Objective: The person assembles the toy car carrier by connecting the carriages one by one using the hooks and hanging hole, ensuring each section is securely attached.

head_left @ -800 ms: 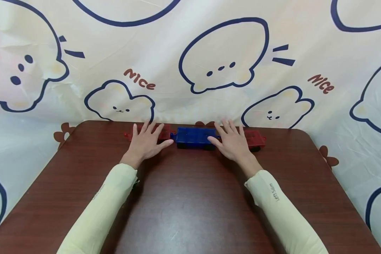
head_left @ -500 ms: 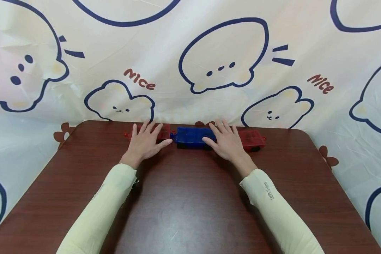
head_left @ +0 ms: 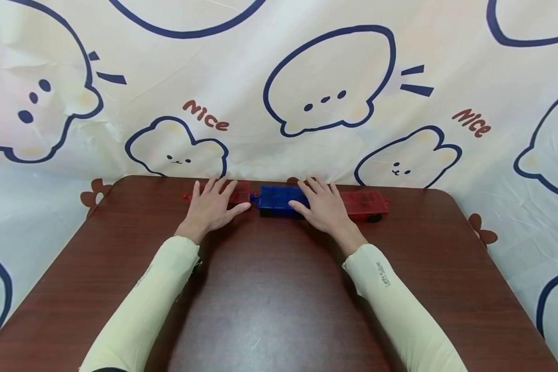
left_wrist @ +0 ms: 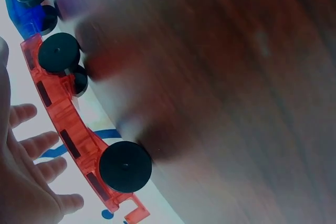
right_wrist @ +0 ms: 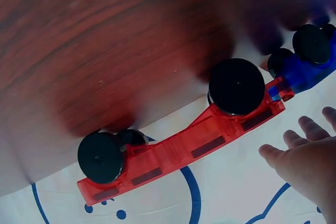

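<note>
Three toy wagons with black wheels stand coupled in a row at the table's far edge. The left red wagon (head_left: 242,194) lies mostly under my left hand (head_left: 212,205), whose straight, spread fingers are flat over it. In the left wrist view the same wagon (left_wrist: 63,124) shows beside those fingers (left_wrist: 37,145). My right hand (head_left: 320,205) lies flat with straight fingers over the right part of the blue middle wagon (head_left: 276,199). The right red wagon (head_left: 365,202) is uncovered; the right wrist view shows it (right_wrist: 178,156) hooked to the blue wagon (right_wrist: 310,66).
The dark wooden table (head_left: 269,299) has rounded far corners. A cream cloth printed with cartoon animals (head_left: 325,93) hangs right behind the wagons and down both sides. Both forearms wear pale yellow sleeves (head_left: 144,305).
My right hand has slid left, off the right red wagon and onto the blue one. The left hand has hardly moved.
</note>
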Available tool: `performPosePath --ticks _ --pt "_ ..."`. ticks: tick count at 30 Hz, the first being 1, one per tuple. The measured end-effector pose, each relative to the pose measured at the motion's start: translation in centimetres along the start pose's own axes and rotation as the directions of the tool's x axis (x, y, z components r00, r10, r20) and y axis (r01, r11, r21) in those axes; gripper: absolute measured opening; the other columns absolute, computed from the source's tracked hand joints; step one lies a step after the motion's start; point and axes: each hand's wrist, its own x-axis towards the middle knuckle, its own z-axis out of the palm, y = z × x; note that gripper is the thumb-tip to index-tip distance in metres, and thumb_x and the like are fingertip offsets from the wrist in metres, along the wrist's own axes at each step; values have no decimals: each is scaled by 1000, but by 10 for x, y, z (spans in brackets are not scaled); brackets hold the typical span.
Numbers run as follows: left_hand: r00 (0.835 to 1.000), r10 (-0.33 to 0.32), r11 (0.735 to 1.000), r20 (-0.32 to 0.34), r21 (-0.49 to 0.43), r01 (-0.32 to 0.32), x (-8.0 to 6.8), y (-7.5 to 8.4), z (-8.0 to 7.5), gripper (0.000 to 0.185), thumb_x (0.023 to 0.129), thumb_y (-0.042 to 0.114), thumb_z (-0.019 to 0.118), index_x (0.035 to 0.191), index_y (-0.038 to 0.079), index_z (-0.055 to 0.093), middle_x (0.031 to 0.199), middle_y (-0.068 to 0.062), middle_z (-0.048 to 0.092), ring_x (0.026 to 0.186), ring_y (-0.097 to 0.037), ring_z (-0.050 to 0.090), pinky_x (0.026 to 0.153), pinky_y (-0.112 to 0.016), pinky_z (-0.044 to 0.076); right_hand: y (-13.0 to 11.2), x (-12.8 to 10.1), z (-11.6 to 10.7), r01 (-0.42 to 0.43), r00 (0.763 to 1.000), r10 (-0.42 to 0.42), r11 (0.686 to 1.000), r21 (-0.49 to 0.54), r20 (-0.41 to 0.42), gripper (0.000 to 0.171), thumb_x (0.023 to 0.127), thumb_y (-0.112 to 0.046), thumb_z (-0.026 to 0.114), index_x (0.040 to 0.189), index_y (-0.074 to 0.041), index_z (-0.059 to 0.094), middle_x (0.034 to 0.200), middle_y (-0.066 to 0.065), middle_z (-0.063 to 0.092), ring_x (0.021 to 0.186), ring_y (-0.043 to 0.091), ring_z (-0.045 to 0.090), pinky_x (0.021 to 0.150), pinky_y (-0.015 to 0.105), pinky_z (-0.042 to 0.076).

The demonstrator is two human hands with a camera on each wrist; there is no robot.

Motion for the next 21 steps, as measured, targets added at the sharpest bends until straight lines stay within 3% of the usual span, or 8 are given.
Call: performPosePath --ticks 14,21 --pt "999 -2 999 42 40 0 7 -5 1 90 80 79 32 149 24 22 155 -12 20 144 -37 8 110 -66 -1 -5 8 8 13 1000 -13 1000 14 23 77 87 -73 26 147 -25 31 154 6 27 145 29 17 114 57 14" --pt "998 -8 1000 58 2 8 11 -6 5 91 79 81 30 150 26 19 157 -11 14 145 -37 6 110 -66 0 -9 13 15 26 997 -26 1000 -4 73 80 84 -76 24 148 -28 28 156 4 22 146 28 14 115 57 11"
